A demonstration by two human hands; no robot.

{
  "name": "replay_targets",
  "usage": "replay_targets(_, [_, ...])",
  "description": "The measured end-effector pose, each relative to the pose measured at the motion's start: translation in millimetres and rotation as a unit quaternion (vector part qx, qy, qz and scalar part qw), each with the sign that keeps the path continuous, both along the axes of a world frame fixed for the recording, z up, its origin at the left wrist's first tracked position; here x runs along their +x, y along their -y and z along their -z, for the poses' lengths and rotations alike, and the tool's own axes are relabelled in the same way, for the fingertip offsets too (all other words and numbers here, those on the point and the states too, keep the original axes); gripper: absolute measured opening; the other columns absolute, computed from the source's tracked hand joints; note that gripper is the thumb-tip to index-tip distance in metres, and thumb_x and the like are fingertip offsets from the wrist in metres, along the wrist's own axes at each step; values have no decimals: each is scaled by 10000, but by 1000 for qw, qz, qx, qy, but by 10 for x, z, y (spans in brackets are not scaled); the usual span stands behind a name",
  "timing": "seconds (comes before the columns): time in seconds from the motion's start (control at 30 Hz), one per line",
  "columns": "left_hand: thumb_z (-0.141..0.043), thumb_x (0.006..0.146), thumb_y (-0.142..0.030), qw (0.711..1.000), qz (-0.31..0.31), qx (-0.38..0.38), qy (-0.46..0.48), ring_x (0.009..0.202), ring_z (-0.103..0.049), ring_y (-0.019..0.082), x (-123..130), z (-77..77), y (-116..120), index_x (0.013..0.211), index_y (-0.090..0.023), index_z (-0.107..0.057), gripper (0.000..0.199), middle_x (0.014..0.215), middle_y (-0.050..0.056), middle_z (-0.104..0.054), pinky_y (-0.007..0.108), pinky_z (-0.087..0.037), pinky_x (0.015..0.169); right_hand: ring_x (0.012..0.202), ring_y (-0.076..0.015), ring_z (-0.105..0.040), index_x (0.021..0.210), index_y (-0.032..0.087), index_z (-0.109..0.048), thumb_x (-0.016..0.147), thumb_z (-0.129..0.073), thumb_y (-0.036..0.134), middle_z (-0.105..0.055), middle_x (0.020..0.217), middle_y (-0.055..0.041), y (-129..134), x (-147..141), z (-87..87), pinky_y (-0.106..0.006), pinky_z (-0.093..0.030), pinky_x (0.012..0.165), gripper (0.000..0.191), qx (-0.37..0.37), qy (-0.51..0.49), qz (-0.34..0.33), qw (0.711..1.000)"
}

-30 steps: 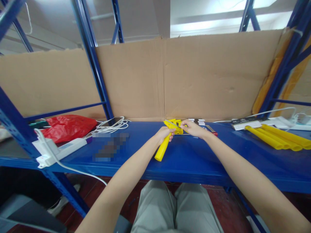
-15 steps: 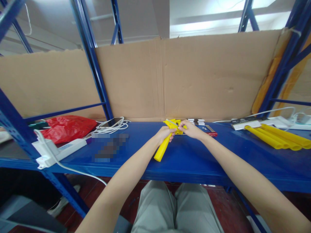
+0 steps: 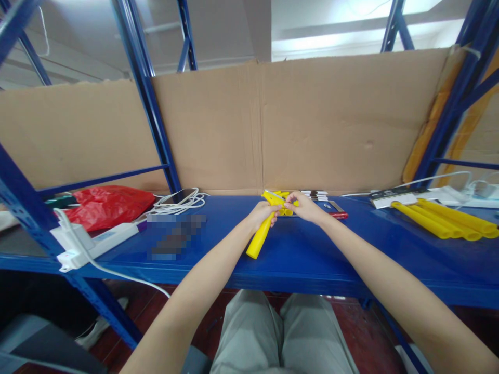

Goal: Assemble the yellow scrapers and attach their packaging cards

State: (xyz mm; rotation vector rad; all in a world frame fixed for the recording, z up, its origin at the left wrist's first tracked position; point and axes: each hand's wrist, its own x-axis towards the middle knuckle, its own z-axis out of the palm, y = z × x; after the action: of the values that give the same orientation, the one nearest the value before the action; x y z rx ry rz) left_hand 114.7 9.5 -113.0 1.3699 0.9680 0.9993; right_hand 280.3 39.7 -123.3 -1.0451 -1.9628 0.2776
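My left hand [image 3: 265, 214] is wrapped round the yellow tube-shaped handle of what looks like a scraper [image 3: 258, 241]. Its wider head points away from me and carries a pale strip along the far edge. At the head's right end, the fingers of my right hand [image 3: 304, 206] are pinched together; any small part between them is too small to make out. Just behind the hands lie several short yellow pieces [image 3: 287, 212], partly hidden by my fingers. White marker-like sticks with dark bands [image 3: 316, 193] and a red-edged flat item [image 3: 338, 214] lie right of my right hand.
Several long yellow tubes [image 3: 448, 221] lie at the right by a black-and-white box [image 3: 393, 199]. On the left are a red plastic bag [image 3: 113, 205], a white power strip [image 3: 105, 240] and coiled white cable [image 3: 177, 204]. Cardboard [image 3: 331, 124] walls the back of the blue shelf [image 3: 312, 254].
Both hands and the scraper stay nearly in place. My right fingers have shifted slightly at the head's end, and the short yellow pieces behind show a little more.
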Motion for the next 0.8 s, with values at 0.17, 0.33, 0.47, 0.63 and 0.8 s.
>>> replay_targets(0.17, [-529,840,-96,1000,3,8,9,303,-378,48,11,-21,22,630,-150,-474,224,449,-56,-458,191,-296,343,822,-156,-564,818,180,-545,738,-572,198,-612,878,-43,40,-41,-9,-311,-459,778,86,-73,-66,6,995])
replay_targets(0.33, [-500,853,-78,1000,20,6,17,287,-351,34,14,-46,39,617,-147,-471,248,440,-64,-443,177,-291,335,751,-143,-559,789,172,-600,767,-553,247,-638,817,-25,122,-38,-92,-273,-449,714,91,-172,-65,-62,981])
replay_targets(0.47, [-512,844,-81,999,33,8,20,287,-358,38,6,-43,32,612,-148,-472,245,444,-60,-449,178,-294,327,739,-132,-549,788,169,-603,747,-574,246,-631,807,-14,177,-7,-139,-246,-427,672,92,-226,-92,-53,968])
replay_targets(0.63, [-540,838,-114,999,46,11,12,290,-367,37,-8,-19,13,585,-148,-465,265,436,-56,-450,175,-295,326,710,-122,-524,789,178,-584,703,-628,263,-604,780,-3,145,36,-135,-233,-408,642,129,-255,-129,-82,955])
replay_targets(0.8, [-538,843,-134,999,46,13,15,288,-358,36,-28,-40,17,562,-149,-463,291,414,-52,-446,178,-294,332,715,-129,-522,791,176,-588,683,-681,385,-611,794,-16,155,35,-124,-242,-413,646,252,-248,-128,-92,956])
